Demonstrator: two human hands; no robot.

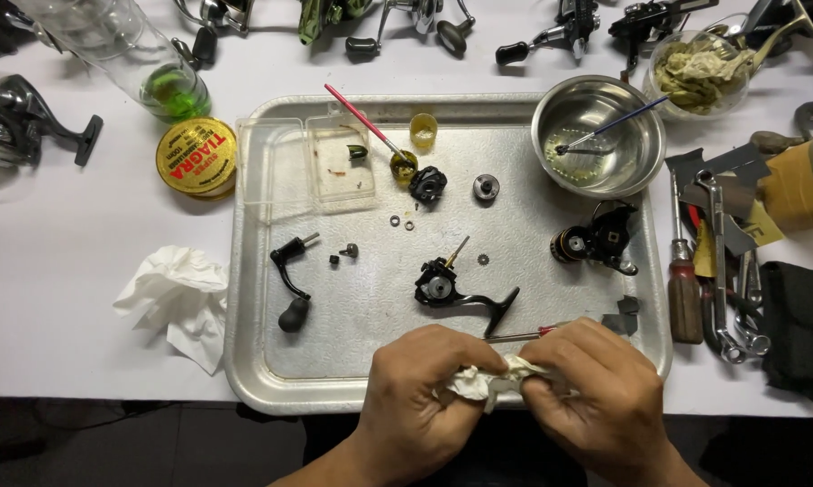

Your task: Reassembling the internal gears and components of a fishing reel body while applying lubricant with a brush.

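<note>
Lying crumpled near the tabletop's left edge, a white tissue [177, 302] is seen beside the metal tray [253, 361]. At the tray's near edge, a small white rag [488, 379] is pinched between the left hand [424, 397] and right hand [596, 397], both closed on it. A red-handled screwdriver [533, 334] lies just beyond the knuckles.

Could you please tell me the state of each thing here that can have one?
left hand: closed on the tissue wad
right hand: closed on the same wad
clear plastic box: open
steel bowl: upright, brush resting inside
reel body: stripped, lying on metal tray
crank handle: detached, lying flat
</note>
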